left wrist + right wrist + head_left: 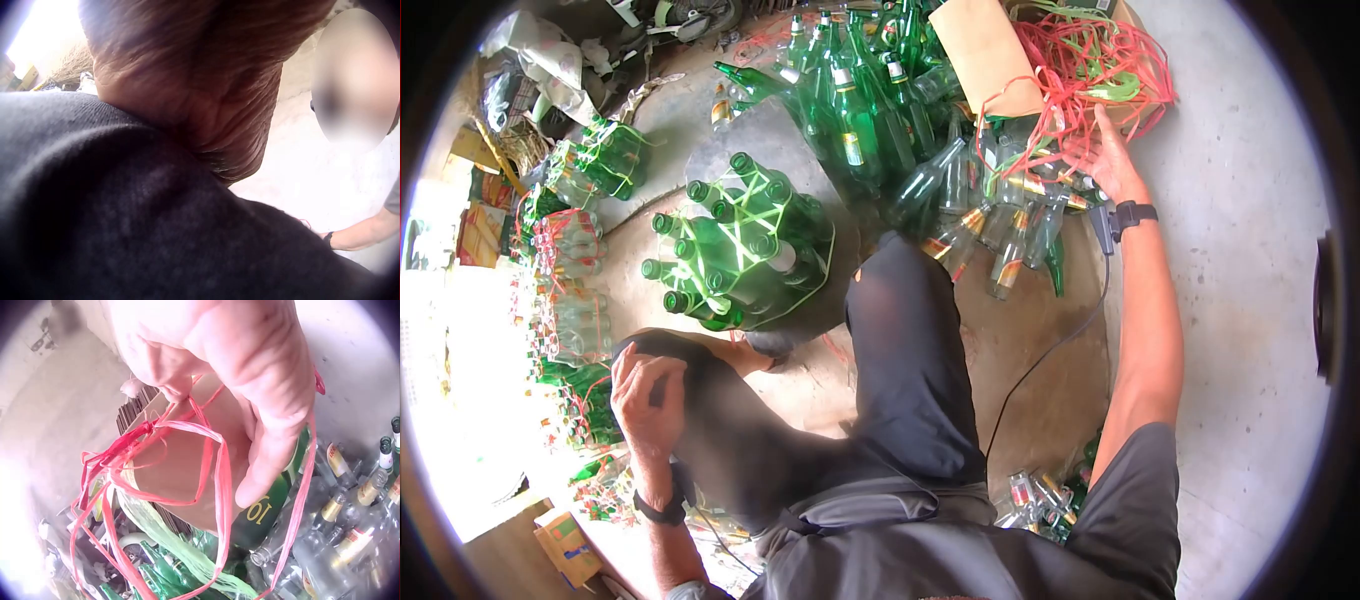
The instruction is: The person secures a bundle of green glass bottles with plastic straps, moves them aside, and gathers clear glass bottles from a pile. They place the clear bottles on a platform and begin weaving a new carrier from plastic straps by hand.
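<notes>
My right hand (1108, 155) reaches forward into a tangle of red plastic strap (1100, 55) beside a sheet of brown cardboard (985, 55). In the right wrist view the right hand (237, 362) pinches a strand of the red strap (215, 475), whose loops hang in front of the cardboard (181, 469). My left hand (645, 395) rests on my left knee with its fingers loosely curled and holds nothing. In the left wrist view its palm (206, 94) lies against the dark trouser cloth (125, 206).
A bundle of green bottles (745, 245) tied with green strap stands in front of my knees. Loose green bottles (860, 100) and clear bottles (1010, 235) are piled beyond. More tied bundles (595, 160) line the left. Bare concrete floor (1250, 300) lies to the right.
</notes>
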A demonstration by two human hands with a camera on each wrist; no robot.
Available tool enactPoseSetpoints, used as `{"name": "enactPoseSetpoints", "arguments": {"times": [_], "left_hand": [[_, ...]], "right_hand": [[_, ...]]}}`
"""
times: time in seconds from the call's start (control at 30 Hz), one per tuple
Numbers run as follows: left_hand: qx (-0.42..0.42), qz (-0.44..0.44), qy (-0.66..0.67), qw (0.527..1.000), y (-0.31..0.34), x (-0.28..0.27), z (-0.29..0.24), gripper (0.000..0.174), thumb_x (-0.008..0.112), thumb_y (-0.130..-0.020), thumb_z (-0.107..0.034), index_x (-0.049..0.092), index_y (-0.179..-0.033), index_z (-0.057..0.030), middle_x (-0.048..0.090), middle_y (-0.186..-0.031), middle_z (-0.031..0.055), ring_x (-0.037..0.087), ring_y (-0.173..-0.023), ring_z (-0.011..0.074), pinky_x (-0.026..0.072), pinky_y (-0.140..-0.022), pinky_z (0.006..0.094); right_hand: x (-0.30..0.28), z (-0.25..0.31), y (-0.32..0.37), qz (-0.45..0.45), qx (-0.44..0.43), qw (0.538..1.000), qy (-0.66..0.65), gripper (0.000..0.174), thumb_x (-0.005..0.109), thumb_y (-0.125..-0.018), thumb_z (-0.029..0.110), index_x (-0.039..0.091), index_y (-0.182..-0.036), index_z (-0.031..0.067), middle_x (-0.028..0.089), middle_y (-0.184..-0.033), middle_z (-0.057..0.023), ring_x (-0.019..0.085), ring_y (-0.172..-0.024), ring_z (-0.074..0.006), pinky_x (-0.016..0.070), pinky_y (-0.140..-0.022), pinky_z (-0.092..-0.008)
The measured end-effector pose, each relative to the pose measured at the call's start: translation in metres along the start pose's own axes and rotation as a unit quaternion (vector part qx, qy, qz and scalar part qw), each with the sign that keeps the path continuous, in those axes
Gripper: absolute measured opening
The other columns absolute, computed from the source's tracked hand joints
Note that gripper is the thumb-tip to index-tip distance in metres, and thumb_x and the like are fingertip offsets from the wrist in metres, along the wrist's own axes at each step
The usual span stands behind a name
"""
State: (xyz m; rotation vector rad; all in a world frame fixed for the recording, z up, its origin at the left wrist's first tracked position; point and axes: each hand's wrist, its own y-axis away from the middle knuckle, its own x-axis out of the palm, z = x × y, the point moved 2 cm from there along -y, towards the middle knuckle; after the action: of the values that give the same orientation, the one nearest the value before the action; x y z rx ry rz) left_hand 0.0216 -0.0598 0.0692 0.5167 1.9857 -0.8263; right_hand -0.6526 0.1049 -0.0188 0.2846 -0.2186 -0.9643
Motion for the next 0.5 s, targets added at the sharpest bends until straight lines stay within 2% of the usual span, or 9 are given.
{"name": "enactPoseSetpoints", "arguments": {"times": [0.03, 0.1, 0.17, 0.37, 0.5], "left_hand": [[-0.002, 0.0, -0.002, 1.0, 0.001, 0.0, 0.0, 0.018, 0.074, -0.077, 0.006, 0.071, -0.089, -0.0071, 0.068, -0.08, 0.0067, 0.067, -0.085, 0.0264, 0.0466, -0.107, 0.05], [-0.003, -0.003, -0.004, 1.0, 0.001, 0.0, 0.0, 0.018, 0.074, -0.076, 0.006, 0.071, -0.089, -0.0069, 0.068, -0.08, 0.0068, 0.067, -0.085, 0.0266, 0.0467, -0.107, 0.05], [-0.001, -0.004, -0.006, 1.0, 0.001, 0.001, -0.002, 0.018, 0.074, -0.076, 0.006, 0.072, -0.088, -0.0066, 0.068, -0.08, 0.0069, 0.067, -0.085, 0.0269, 0.0468, -0.107, 0.0503], [-0.005, 0.003, 0.004, 1.0, -0.002, 0.001, -0.003, 0.018, 0.074, -0.076, 0.006, 0.072, -0.089, -0.0063, 0.069, -0.08, 0.0073, 0.067, -0.085, 0.0275, 0.0469, -0.107, 0.0504], [-0.018, 0.013, 0.004, 1.0, -0.002, 0.001, -0.002, 0.013, 0.072, -0.08, 0.006, 0.072, -0.089, -0.0044, 0.071, -0.081, 0.0065, 0.068, -0.083, 0.0249, 0.0445, -0.109, 0.0506]], "right_hand": [[0.001, 0.0, 0.004, 0.001, -0.002, 1.0, 0.0, 0.096, 0.076, -0.084, 0.065, 0.036, -0.153, 0.0117, 0.056, -0.125, -0.0207, 0.063, -0.109, -0.0329, 0.0596, -0.093, -0.0499], [0.002, -0.005, 0.006, -0.006, 0.003, 1.0, -0.014, 0.087, 0.075, -0.086, 0.065, 0.046, -0.144, 0.0072, 0.058, -0.121, -0.0197, 0.064, -0.107, -0.0316, 0.0593, -0.093, -0.05], [-0.003, -0.011, -0.001, -0.005, 0.02, 1.0, -0.019, 0.09, 0.073, -0.086, 0.067, 0.043, -0.148, 0.0096, 0.057, -0.122, -0.0194, 0.064, -0.108, -0.0318, 0.0588, -0.094, -0.0502], [-0.002, -0.02, 0.022, -0.013, -0.009, 0.999, 0.033, 0.102, 0.066, -0.084, 0.078, 0.04, -0.152, 0.0068, 0.057, -0.131, -0.022, 0.063, -0.114, -0.0325, 0.0569, -0.093, -0.0485], [-0.017, -0.041, 0.021, -0.051, -0.004, 0.998, 0.045, 0.102, 0.064, -0.085, 0.079, 0.044, -0.148, 0.0004, 0.059, -0.133, -0.0229, 0.061, -0.121, -0.0329, 0.0553, -0.096, -0.0484]]}}
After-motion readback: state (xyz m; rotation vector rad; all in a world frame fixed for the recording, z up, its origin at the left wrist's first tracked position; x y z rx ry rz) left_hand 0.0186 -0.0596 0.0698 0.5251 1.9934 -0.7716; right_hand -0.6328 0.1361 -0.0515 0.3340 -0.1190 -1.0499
